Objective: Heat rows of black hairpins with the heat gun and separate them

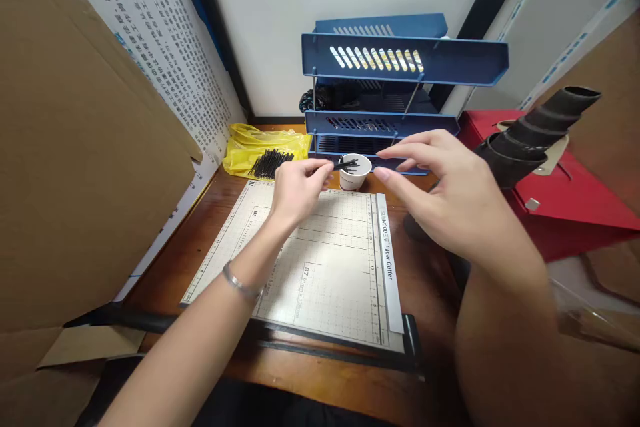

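Observation:
My left hand, wearing a silver bracelet at the wrist, pinches a thin black piece beside the rim of a white paper cup. More thin black pieces show at the cup's mouth; whether the held one touches them I cannot tell. To the right of the cup hovers my right hand, thumb and fingers apart with nothing between them. Beneath my left forearm lies a paper cutter with a printed grid. Behind my left hand, a pile of thin black sticks rests on a yellow plastic bag.
A blue tiered tray rack stands behind the cup. At right sit a red box and a black stepped tube. Brown cardboard walls off the left side. The wooden table shows around the cutter.

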A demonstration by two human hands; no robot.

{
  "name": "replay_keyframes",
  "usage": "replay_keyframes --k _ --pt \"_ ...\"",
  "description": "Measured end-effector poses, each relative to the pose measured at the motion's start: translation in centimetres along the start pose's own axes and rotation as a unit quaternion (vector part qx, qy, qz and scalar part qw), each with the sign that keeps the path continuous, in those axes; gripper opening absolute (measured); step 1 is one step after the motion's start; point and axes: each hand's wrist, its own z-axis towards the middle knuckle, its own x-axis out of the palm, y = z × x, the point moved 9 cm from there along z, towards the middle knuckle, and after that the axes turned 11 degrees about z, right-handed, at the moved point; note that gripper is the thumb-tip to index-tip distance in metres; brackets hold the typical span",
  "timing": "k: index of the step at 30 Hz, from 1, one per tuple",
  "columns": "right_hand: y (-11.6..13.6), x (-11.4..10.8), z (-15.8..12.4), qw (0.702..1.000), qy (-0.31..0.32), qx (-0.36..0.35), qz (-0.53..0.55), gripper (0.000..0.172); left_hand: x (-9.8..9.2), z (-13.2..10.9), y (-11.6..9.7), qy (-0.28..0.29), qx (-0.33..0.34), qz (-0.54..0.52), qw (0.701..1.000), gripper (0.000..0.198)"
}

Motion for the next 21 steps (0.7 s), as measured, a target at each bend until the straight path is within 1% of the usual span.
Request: replay_keyframes --k 3,5,7,11,14,17,19,21 --pt "0.1 -1.1 0.1 1.0 -0.018 0.006 0.014 0.021 1.1 3.6 -1.1 0.003 0.035 0.107 0.994 0.021" --pt "0.2 -1.2 0.1 1.0 -0.013 0.007 0.024 0.02 2.3 4.8 -2.0 0.022 0.062 0.177 0.982 0.019" --pt "0.2 -1.1 0.1 0.999 -0.007 0.006 0.032 0.02 3.6 5.3 -2.8 0.045 0.083 0.236 0.967 0.02" --pt "-0.3 -1.2 0.2 0.999 -0.008 0.022 0.031 0.018 6.1 5.7 -3.6 0.085 0.111 0.323 0.936 0.018" --pt "-0.8 -1.3 0.2 0.998 -0.012 0.044 0.031 0.017 7.3 5.5 -4.2 0.103 0.147 0.365 0.914 0.019" --pt "-1.0 -1.3 0.2 0.998 -0.012 0.052 0.026 0.019 7.2 4.9 -4.6 0.084 0.177 0.385 0.902 0.029" --pt "-1.0 -1.1 0.3 0.998 -0.006 0.054 0.021 0.021 6.8 4.4 -4.3 0.062 0.174 0.393 0.901 0.035" --pt "-1.0 -0.9 0.3 0.998 0.0 0.057 0.022 0.023 6.3 4.0 -3.6 0.046 0.156 0.395 0.904 0.036"
